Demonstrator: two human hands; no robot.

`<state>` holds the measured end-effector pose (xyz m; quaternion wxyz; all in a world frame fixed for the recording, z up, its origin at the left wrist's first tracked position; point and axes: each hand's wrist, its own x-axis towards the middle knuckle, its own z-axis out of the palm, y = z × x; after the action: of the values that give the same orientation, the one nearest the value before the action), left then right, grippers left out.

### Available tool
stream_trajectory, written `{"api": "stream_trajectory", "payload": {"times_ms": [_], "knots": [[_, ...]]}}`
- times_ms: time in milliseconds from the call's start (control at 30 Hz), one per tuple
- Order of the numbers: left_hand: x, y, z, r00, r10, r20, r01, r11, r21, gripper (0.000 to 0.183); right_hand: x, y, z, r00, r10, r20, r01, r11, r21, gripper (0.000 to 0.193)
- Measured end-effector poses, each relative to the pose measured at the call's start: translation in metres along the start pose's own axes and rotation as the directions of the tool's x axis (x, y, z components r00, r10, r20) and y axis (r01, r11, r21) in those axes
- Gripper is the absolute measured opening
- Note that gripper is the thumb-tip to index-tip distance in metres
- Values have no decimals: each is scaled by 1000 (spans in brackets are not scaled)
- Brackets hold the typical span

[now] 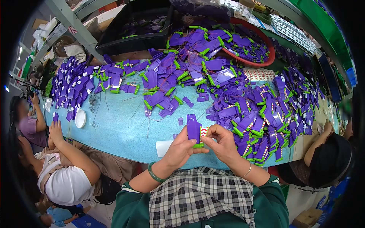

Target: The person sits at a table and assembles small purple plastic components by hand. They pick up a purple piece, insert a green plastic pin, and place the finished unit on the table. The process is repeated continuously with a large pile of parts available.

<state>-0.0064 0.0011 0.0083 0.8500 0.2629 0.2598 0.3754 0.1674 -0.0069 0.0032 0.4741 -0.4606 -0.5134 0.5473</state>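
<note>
Close in front of me, my left hand [180,150] is closed round a flat purple plastic part [193,127] with a bright green end and a toothed far edge. Its thumb lies over the lower half of the part. At the part's right side, my right hand [224,142] pinches a red-and-white striped sticker [204,132] between thumb and fingers. The sticker touches the purple part or lies against it; how firmly it is stuck cannot be seen. Just left of my left hand, a white sheet [163,148] rests on the blue tabletop [121,129].
Heaps of purple-and-green parts [258,117] cover the right and far side. Smaller purple pieces [72,81] are piled at left, near a white bowl [80,118]. A red basin [266,45] and black bin [125,41] stand behind. People sit on both sides.
</note>
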Motion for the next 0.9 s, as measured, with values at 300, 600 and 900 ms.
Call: {"api": "stream_trajectory", "payload": {"times_ms": [300,600,900], "knots": [[0,0,1,1000,-11,-9,12,999,36,55,-1,3,0,995,-91,-28,86,986,-142,14],[1,-2,4,999,49,3,-48,968,245,46,-3,-2,-1,991,-130,-31,120,969,-217,14],[-3,-11,1,997,68,32,-74,946,316,28,-3,-12,-1,903,-429,-16,379,816,-437,18]]}}
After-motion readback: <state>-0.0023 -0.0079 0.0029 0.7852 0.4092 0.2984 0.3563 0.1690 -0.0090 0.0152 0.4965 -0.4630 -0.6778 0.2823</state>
